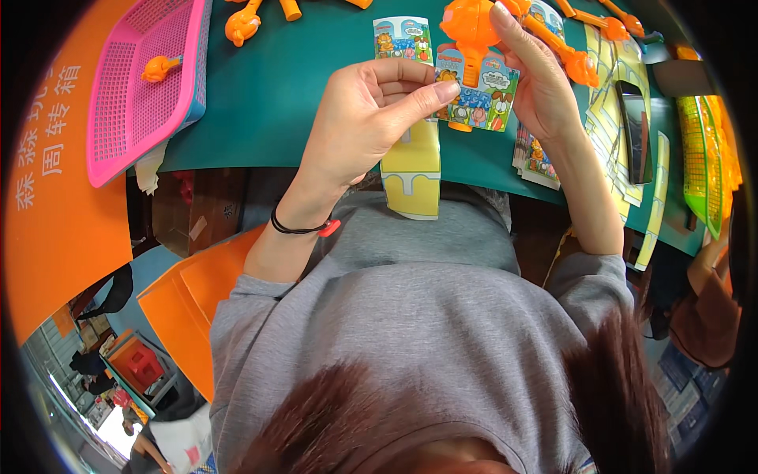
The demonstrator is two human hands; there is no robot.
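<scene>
Over the near part of the green table [260, 118], an orange plastic toy [471, 30] with a rounded head and a stick handle is held up. A colourful printed card [493, 99] sits against its handle, whose lower end shows below the card. My left hand [379, 110] pinches the card's left edge between thumb and fingers. With the thumb near the toy's head, my right hand [545, 83] grips the toy from the right; its other fingers are partly hidden. A strip of yellow labels [412, 189] hangs over the table edge under my hands.
A pink mesh basket [142, 118] on the left holds one orange toy [160, 69]. More toys [243, 25] lie at the back. At right are stacked cards [538, 166], label sheets, a dark phone-like object [634, 130] and a green basket [699, 162] with orange pieces.
</scene>
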